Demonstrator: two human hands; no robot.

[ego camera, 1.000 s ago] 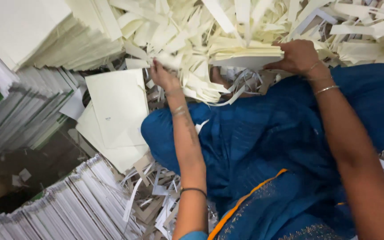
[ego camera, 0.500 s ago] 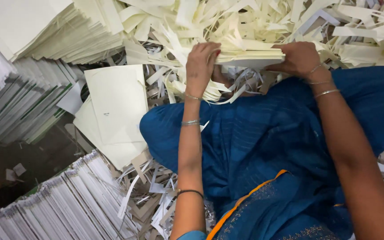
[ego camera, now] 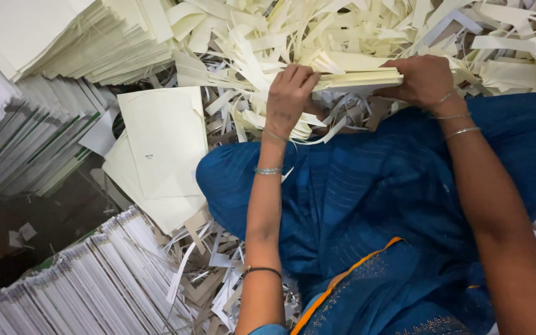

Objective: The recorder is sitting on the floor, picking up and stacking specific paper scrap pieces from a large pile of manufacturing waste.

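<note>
Paper stack [ego camera: 358, 79] is sitting between both hands: left hand [ego camera: 290, 99] clamping its left end, right hand [ego camera: 423, 80] gripping the right end, above the blue lap [ego camera: 373, 198]

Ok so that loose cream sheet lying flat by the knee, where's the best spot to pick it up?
Probably by the sheet's upper left corner, coming in from the left. It lies flat on other sheets, so fingers need a free edge to slip under. Its right edge sits against the blue cloth and paper strips crowd the upper right corner, while the left edge looks open.
</note>
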